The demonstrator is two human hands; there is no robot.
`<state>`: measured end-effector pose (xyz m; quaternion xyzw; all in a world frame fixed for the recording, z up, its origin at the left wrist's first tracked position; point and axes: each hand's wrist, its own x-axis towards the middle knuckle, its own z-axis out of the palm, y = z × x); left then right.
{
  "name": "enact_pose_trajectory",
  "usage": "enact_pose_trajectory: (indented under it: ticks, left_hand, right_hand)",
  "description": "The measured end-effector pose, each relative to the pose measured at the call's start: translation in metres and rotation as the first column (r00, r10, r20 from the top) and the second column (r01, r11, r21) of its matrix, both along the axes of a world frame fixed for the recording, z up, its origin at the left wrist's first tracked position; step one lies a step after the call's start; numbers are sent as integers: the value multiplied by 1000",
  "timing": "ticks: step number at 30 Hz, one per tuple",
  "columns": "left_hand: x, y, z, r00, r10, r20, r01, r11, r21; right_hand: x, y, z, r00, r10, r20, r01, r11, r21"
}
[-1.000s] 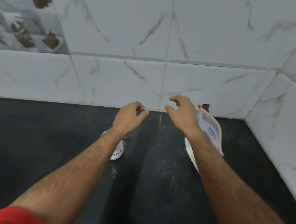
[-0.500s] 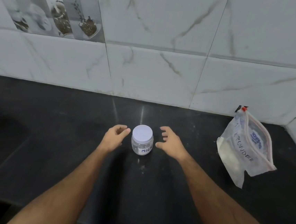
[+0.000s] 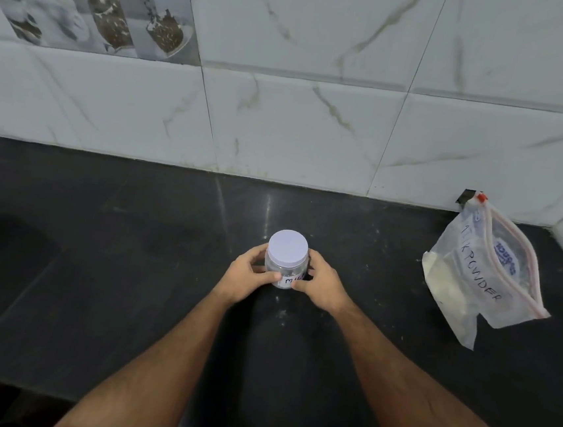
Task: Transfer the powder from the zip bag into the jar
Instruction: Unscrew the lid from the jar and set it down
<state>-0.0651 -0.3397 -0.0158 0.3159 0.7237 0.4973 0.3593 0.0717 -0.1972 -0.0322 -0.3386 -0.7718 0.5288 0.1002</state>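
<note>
In the head view, a small clear plastic jar (image 3: 285, 268) with a white screw lid (image 3: 287, 249) stands upright on the black stone counter (image 3: 96, 264). Its white label shows handwritten letters reading "MIL", the rest covered by fingers. The left hand (image 3: 250, 276) grips the jar's left side and the right hand (image 3: 320, 283) grips its right side, both curled closed around it. Well to the right of the jar, a clear zip bag (image 3: 484, 270) with a red zipper strip leans near the marble-patterned tiled wall (image 3: 315, 130), handwritten "POWDER", with a blurred blue printed logo. Pale powder (image 3: 445, 284) fills its lower left part.
</note>
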Motion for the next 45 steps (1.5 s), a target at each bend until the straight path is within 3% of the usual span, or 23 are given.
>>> enact_pose_trajectory:
  ticks: [8, 16, 19, 25, 29, 45]
  left_hand:
    - [15, 31, 32, 997, -67, -39, 69, 997, 45]
    - [54, 79, 74, 989, -132, -72, 138, 987, 81]
    - [57, 90, 98, 991, -126, -39, 130, 978, 165]
    - [85, 114, 142, 885, -463, -39, 463, 871, 162]
    - [102, 126, 147, 919, -393, 11, 387, 908, 161]
    - [110, 119, 139, 948, -313, 55, 293, 928, 230]
  right_hand:
    - [41, 29, 39, 991, 14, -134, -14, 1000, -2]
    - [85, 40, 80, 951, -87, -296, 93, 996, 6]
    - [104, 37, 84, 954, -129, -270, 100, 988, -118]
    - [130, 29, 92, 894, -60, -445, -189, 848, -495]
    - [136, 28, 95, 887, -117, -448, -182, 801, -571]
    - [131, 12, 107, 916, -229, -329, 74, 904, -422]
